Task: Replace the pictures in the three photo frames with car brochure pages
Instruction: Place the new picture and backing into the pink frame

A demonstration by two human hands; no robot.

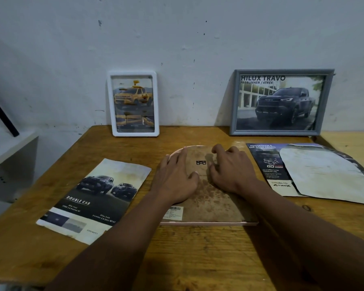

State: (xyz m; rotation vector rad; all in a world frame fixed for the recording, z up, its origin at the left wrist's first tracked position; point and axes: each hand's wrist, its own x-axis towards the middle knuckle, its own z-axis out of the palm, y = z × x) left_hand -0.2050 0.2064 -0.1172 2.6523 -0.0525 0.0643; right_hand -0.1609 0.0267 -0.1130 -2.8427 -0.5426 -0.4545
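Work is two-thirds done: white frame [135, 103] and grey frame [280, 101] show cars (both at the wall); pink frame [210, 198] lies face-down on the table [198, 253], left hand [177, 177] flat on it, right hand [229, 171] bent-fingered, grip unclear

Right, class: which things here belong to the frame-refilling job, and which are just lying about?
Job: arched pink frame, face down under left hand and right hand; white frame; grey frame; Double Cab page; Powertrain page; pale arched sheet on it.
Lying about: white shelf; black rod.
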